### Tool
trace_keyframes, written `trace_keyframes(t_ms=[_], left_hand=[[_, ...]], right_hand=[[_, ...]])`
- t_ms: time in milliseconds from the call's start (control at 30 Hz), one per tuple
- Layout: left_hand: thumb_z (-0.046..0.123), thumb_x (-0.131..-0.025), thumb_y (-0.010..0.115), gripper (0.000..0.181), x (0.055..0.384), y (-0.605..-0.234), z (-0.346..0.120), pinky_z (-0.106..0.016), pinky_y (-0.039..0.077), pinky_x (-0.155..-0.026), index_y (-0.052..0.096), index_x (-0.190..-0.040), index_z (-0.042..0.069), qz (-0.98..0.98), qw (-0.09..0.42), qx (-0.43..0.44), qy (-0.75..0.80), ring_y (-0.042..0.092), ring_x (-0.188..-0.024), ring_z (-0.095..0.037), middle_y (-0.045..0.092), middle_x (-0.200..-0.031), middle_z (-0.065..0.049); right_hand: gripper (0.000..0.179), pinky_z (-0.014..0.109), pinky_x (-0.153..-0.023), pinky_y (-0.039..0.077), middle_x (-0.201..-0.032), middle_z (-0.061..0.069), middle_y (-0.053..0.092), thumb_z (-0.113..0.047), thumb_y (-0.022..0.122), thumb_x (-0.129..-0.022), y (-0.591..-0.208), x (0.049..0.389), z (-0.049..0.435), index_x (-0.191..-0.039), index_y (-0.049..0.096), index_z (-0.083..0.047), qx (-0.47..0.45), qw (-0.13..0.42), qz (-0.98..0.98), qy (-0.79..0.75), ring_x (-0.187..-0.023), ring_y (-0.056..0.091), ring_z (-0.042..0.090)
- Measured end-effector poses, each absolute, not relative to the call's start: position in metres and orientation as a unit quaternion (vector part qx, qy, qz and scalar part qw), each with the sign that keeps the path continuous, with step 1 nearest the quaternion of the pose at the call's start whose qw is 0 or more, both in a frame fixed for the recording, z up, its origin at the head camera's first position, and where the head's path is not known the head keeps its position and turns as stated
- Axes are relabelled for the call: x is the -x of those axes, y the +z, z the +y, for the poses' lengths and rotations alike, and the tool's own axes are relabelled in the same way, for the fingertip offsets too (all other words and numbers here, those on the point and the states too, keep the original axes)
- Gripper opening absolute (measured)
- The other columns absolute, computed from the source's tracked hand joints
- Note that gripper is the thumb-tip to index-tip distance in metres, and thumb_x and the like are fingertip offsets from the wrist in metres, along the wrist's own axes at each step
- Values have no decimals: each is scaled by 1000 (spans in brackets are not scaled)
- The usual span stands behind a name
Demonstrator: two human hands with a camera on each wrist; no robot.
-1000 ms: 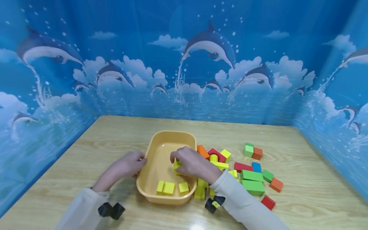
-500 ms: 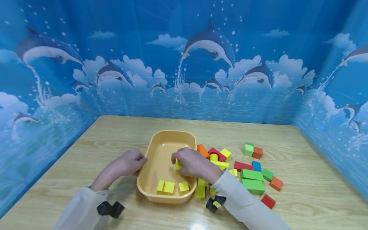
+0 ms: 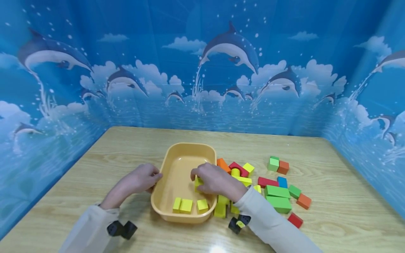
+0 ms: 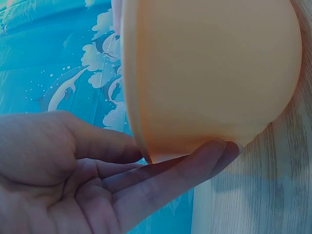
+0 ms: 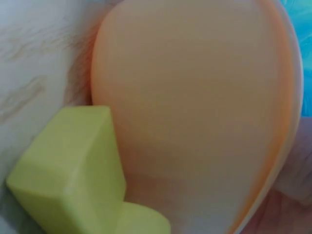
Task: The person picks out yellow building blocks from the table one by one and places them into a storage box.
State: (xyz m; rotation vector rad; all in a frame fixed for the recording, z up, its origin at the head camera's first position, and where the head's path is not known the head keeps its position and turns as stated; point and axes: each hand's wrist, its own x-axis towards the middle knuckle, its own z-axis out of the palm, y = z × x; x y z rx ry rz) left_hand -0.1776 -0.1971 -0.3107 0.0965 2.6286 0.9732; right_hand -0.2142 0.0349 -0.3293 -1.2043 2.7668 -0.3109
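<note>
A pale orange plastic tub (image 3: 175, 175) stands on the table, left of the block pile. My left hand (image 3: 143, 178) grips its left rim. In the left wrist view the thumb is at the lip and the fingers (image 4: 195, 165) lie along the outer wall. My right hand (image 3: 213, 180) reaches over the right rim and holds a yellow block (image 3: 198, 183) inside, partly hidden by the fingers. At the tub's near end sit a narrow yellow block (image 3: 176, 205), a wider yellow block (image 3: 187, 206) beside it, and another yellow block (image 3: 202, 206) slightly apart.
Several yellow blocks (image 3: 220, 210) stand against the tub's right side, below my right forearm. Past them lie a red arch (image 3: 239, 169), an orange block (image 3: 223, 166), long green blocks (image 3: 278, 204) and a blue block (image 3: 282, 182). A dolphin-print curtain (image 3: 202, 105) encloses the table.
My right hand has shifted slightly to the right inside the tub, with the yellow block still in its fingers. The left hand stays at the rim.
</note>
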Motion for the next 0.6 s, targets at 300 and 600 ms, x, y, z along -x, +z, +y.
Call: trace_keyframes(t_ms=[300,600], left_hand=[[6,-100,46,27,180,-310,-194,-31,56,-66,60,-111,-14,926,178,-19,334,65,-72,-16,66,-84,-9],[7,-100,47,26,180,-310,-194,-33,57,-66,61,-110,-13,925,180,-13,334,64,-74,-17,64,-84,-10]], right_hand=[[25,38,-85,52,-106,6,67,-15,73,-86,-306,213,76,-110,68,-7,405,-37,893,-194,-99,62,24],[24,33,-76,55,-101,2,68,-13,75,-84,-320,194,148,-107,70,-8,343,36,924,-168,-91,63,19]])
